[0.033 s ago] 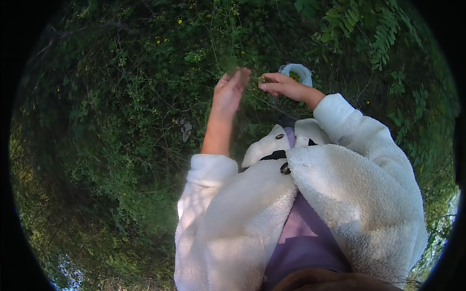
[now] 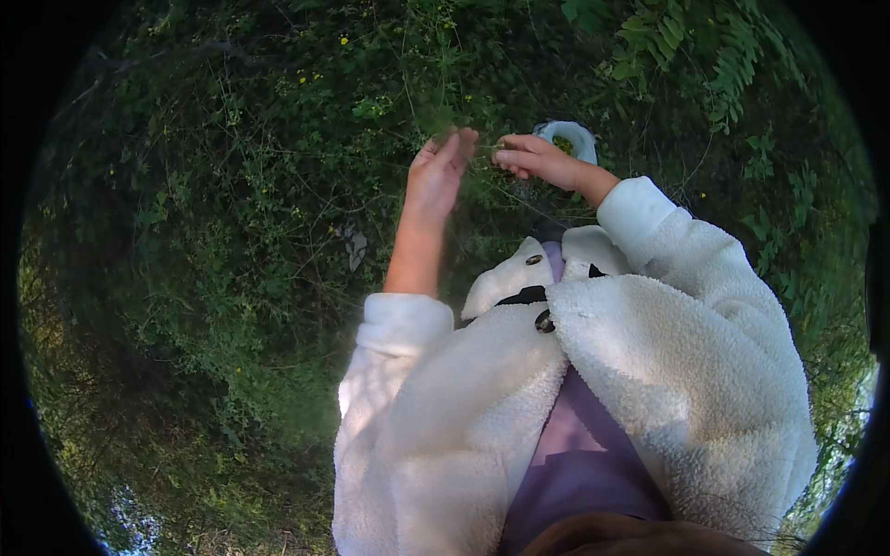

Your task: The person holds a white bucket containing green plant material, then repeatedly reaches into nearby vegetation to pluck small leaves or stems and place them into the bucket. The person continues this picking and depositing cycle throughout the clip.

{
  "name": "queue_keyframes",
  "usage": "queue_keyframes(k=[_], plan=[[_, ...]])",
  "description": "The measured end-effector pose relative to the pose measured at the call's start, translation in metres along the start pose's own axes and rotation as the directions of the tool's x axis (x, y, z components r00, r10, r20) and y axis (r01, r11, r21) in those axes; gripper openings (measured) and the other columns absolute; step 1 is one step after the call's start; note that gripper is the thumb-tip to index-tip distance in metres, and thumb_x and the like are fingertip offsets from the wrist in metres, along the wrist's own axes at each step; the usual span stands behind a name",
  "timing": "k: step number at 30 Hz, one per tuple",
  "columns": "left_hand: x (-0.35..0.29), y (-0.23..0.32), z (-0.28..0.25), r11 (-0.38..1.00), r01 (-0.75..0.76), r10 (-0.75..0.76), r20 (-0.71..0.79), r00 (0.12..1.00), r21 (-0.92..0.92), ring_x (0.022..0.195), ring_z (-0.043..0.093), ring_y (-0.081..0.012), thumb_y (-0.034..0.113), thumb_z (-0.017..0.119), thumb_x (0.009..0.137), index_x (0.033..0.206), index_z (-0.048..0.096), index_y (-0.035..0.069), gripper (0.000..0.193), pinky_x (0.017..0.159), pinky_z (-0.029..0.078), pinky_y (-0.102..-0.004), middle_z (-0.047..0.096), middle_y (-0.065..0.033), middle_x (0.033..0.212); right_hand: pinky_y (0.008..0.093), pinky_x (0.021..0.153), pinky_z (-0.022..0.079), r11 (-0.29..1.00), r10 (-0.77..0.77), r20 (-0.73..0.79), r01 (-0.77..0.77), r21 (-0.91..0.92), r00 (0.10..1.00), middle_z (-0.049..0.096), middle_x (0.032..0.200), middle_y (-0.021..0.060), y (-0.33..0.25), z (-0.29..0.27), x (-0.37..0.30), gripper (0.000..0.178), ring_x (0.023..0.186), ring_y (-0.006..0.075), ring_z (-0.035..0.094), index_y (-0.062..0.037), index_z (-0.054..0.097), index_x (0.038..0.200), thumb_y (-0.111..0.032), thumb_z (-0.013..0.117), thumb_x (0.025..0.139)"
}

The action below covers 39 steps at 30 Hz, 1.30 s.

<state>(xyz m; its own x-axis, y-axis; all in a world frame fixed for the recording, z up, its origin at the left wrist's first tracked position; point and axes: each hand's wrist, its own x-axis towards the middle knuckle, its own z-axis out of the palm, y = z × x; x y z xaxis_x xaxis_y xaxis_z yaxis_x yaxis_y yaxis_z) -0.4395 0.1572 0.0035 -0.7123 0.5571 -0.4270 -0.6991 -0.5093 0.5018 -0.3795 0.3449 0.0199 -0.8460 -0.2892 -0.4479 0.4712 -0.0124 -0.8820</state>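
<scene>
I can see one white container (image 2: 583,141) among the greenery (image 2: 232,306), yellow-green bits (image 2: 562,144) inside. Two bare hands are to its left: the right hand (image 2: 534,159), just beside it, pinches one thin green stem (image 2: 486,148) between thumb and finger, the stem lying left of the container; the left hand (image 2: 440,171), farther left, has loosely curled fingers, and whether they grip anything I can't tell. Toward the wearer from the container is one cream fleecy coat (image 2: 686,352) with at least two dark buttons (image 2: 544,322).

Jacket (image 2: 705,352): matt, nubby, fleece-like cloth. Button (image 2: 544,322): glossy. Inner garment (image 2: 593,454): smooth, matt cloth. Container (image 2: 584,142): smooth-looking, material unconfirmed.
</scene>
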Motion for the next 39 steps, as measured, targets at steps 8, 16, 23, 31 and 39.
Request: queue_keyframes(k=[8, 16, 23, 31, 39], plan=[[-0.003, 0.001, 0.006, 0.998, -0.047, 0.05, -0.092, 0.995, 0.034, 0.096, 0.056, -0.0188, 0.006, 0.056, 0.083, 0.096, 0.056, 0.005, 0.013, 0.085, 0.044, -0.0308, 0.06, -0.0097, 0.101, 0.038, 0.073, 0.044, 0.693, -0.516, -0.09, 0.353, -0.629, 0.852, 0.056, 0.091, 0.0209, -0.01, 0.03, 0.028, 0.045, 0.082, 0.032, 0.055, 0.005, 0.052, 0.096, -0.038, 0.052, 0.084], [-0.009, -0.001, -0.005, 0.978, -0.064, 0.032, -0.162, 0.986, -0.2, 0.074, 0.052, -0.0134, 0.018, 0.053, 0.087, 0.096, 0.05, 0.005, 0.016, 0.059, 0.039, -0.0244, 0.054, -0.0031, 0.077, 0.0241, 0.048, 0.033, 0.992, -0.109, -0.007, 0.109, 0.06, 0.994, 0.046, 0.063, 0.0012, 0.01, 0.059, 0.023, 0.031, 0.053, 0.0098, 0.04, -0.006, 0.048, 0.075, -0.031, 0.04, 0.092], [-0.019, 0.002, -0.005, 0.974, 0.027, -0.063, -0.155, 0.986, -0.223, 0.042, 0.022, -0.0056, 0.019, 0.052, 0.088, 0.084, 0.05, 0.003, 0.016, 0.038, 0.016, -0.0213, 0.028, 0.0056, 0.051, 0.0198, 0.045, 0.026, 0.974, 0.124, 0.223, -0.161, 0.156, 0.967, 0.038, 0.061, -0.0049, 0.008, 0.064, 0.004, 0.031, 0.05, 0.0053, 0.03, -0.0113, 0.045, 0.071, -0.034, 0.039, 0.091], [-0.031, 0.009, 0.002, 0.994, 0.033, -0.057, -0.239, 0.969, -0.105, 0.042, 0.02, -0.005, 0.02, 0.051, 0.088, 0.083, 0.049, 0.004, 0.017, 0.039, 0.016, -0.0201, 0.026, 0.0057, 0.052, 0.0223, 0.042, 0.018, 0.913, 0.219, 0.373, -0.325, 0.248, 0.901, 0.03, 0.057, -0.0065, 0.012, 0.047, -0.008, 0.031, 0.047, 0.005, 0.022, -0.0127, 0.039, 0.066, -0.03, 0.038, 0.092], [-0.034, 0.048, -0.026, 0.996, -0.084, 0.089, -0.363, 0.928, 0.03, 0.043, 0.019, -0.0041, 0.021, 0.052, 0.089, 0.084, 0.05, 0.004, 0.018, 0.039, 0.016, -0.0193, 0.027, 0.0062, 0.052, 0.0177, 0.055, 0.038, 0.844, 0.172, 0.054, -0.176, 0.507, 0.984, 0.049, 0.08, 0.0011, 0.003, -0.032, 0.023, 0.017, 0.066, 0.0066, 0.045, 0.0017, 0.052, 0.098, -0.003, 0.041, 0.086]])
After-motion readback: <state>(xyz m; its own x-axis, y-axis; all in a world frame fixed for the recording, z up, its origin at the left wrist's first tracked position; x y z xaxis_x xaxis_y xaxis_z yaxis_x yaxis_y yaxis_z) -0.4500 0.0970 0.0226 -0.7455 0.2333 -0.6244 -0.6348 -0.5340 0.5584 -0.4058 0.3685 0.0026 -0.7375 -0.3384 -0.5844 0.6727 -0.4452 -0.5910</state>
